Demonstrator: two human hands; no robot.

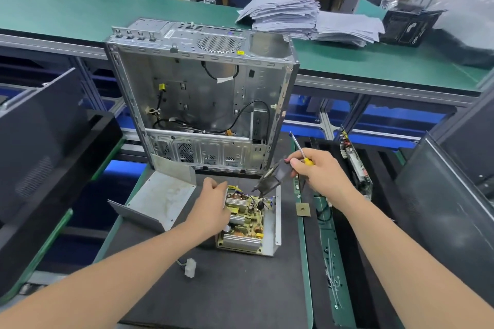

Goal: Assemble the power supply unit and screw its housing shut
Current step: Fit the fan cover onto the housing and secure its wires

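The open power supply unit (275,222) lies on the dark mat, its circuit board (244,218) with heat sinks and coils exposed. My left hand (211,208) rests on the unit's left edge with fingers curled at its top corner. My right hand (318,171) holds a yellow-handled screwdriver (300,151) pointing up and away, together with a black fan (271,180) tilted above the unit's far end. The grey metal housing cover (157,201) lies upturned to the left.
An empty computer case (200,93) stands open behind the unit. A white connector (190,267) lies in front, a small chip (303,209) to the right. Circuit boards (355,165) sit in the right tray. Black panels flank both sides; paper stacks (307,19) lie on the green bench.
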